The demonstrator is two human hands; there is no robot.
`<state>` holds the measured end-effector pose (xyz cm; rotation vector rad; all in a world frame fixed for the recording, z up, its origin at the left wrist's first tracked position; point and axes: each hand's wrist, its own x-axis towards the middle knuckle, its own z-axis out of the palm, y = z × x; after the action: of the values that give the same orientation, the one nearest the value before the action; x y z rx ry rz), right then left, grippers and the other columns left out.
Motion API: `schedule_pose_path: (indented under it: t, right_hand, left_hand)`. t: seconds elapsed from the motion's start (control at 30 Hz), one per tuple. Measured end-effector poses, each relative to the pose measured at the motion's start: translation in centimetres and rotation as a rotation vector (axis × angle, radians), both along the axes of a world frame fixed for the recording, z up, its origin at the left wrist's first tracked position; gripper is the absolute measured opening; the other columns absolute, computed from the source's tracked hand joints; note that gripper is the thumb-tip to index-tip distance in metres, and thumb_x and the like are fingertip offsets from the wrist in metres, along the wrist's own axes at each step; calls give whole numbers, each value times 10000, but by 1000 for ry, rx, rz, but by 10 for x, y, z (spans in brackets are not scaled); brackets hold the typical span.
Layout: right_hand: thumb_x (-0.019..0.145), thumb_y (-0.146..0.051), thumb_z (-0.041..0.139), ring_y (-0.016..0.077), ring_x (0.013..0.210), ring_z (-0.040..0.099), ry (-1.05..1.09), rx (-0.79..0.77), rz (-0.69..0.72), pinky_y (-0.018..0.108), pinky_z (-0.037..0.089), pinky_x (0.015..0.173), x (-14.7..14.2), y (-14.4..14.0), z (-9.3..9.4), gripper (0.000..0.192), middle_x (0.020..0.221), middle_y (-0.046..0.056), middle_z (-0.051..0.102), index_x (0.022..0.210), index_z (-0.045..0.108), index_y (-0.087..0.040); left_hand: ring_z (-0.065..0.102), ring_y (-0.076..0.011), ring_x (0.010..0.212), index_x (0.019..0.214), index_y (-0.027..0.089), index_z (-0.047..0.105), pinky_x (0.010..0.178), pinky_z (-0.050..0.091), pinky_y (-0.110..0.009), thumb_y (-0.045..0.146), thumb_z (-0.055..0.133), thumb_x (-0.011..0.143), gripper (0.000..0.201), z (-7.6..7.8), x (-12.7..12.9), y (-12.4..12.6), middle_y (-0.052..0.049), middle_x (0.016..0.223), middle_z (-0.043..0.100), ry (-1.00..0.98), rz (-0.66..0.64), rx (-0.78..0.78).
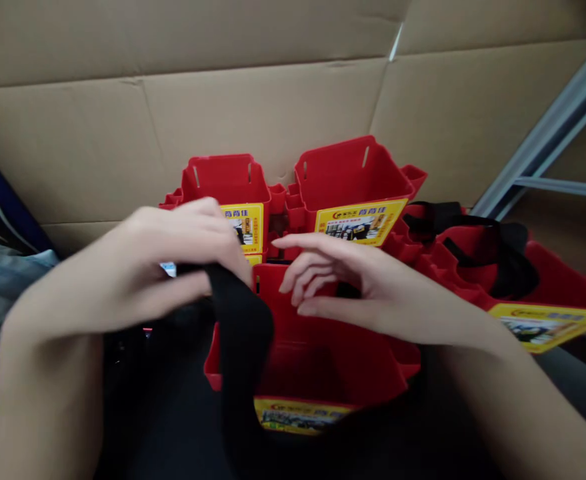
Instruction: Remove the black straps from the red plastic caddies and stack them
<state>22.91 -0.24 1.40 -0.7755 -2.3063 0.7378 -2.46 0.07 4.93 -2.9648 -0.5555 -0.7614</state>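
Note:
My left hand point(193, 247) pinches a wide black strap point(243, 327) that hangs in a loop toward me. Below both hands is a red plastic box point(313, 333) with a yellow label point(303, 415) on its near face. Over its far wall hovers my right hand point(333, 273), fingers loosely curled and apart, with nothing visible between them. The strap's lower part merges with dark shapes beneath, so its far end cannot be made out. Slight motion blur covers the left hand.
Two more red boxes point(347, 173) with yellow labels stand against a cardboard wall point(253, 120). Another red box point(547, 273) with black straps point(515, 260) sits at right, near a grey metal frame point(547, 127). Clear plastic wrapping point(3, 287) lies at left.

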Motion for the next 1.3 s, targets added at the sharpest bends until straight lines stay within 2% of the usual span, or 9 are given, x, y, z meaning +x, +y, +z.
schedule_pose_path:
  t: [0.1,0.2,0.4,0.57,0.7,0.83,0.97,1.1,1.3]
  right_hand:
    - [773,-253,635,188,1110,539,-57,117,-26,303,465,923,-8,-2,-7,669,1276,63,519,1366,325,-232]
    - [807,-214,591,169,1234,428,-54,180,74,288,383,1011,-10,3,-9,593,1387,23,407,1350,352,-247]
    - [851,-133,461,142,972,581,-132,82,195,264,469,830,-7,17,-12,281,1063,28,631,1107,574,-161]
    - [814,-61,441,120,766,551,-269,91,211,250,458,708,-12,18,-14,242,859,23,615,960,622,-129]
    - [850,-105,426,139,916,502,-268,310,111,280,434,826,-5,11,-5,193,1000,81,528,917,605,-133]
    - [861,-171,442,193,1029,478,-287,515,-62,341,389,899,8,3,6,148,1099,98,524,893,586,-160]
    - [889,-241,435,158,779,578,-319,477,-98,268,422,720,7,-2,8,162,841,33,636,864,588,-194]
    - [879,-256,472,136,782,612,-254,469,-95,235,425,696,5,2,5,154,905,7,668,931,607,-206]
    - [832,-300,559,130,714,609,-285,491,-185,235,427,654,25,24,8,150,829,5,674,898,637,-190]
  left_hand:
    - [517,-141,877,898,174,626,873,393,-246,98,393,858,249,-5,28,-8,-31,876,635,105,-203,-57]
    - [524,-144,867,886,179,621,927,374,-232,77,404,842,244,-13,47,-7,-32,876,632,166,-298,-147]
    - [517,-131,879,879,160,606,971,358,-207,79,456,800,188,-25,58,-5,-21,871,640,254,-409,-254]
    - [534,-131,839,832,173,611,987,375,-227,80,474,734,192,-25,56,-8,-2,816,644,295,-425,-307]
    - [512,-157,1043,806,204,631,1056,320,-239,3,508,612,305,-13,39,-16,32,1022,631,332,-313,-270]
    - [410,-194,1229,1104,266,570,1050,342,-287,31,498,715,460,-8,24,-19,33,1323,456,102,-86,-128]
    - [549,-215,1075,1185,239,505,892,479,-313,287,583,784,411,-26,42,-12,-29,1204,561,-228,219,-110]
    - [639,-181,845,1158,226,540,725,521,-279,272,576,786,376,-39,61,-6,-23,1014,665,-196,326,-195]
    - [651,-207,706,976,250,662,659,506,-330,228,539,791,223,-28,36,-11,-9,858,706,-86,530,-88]
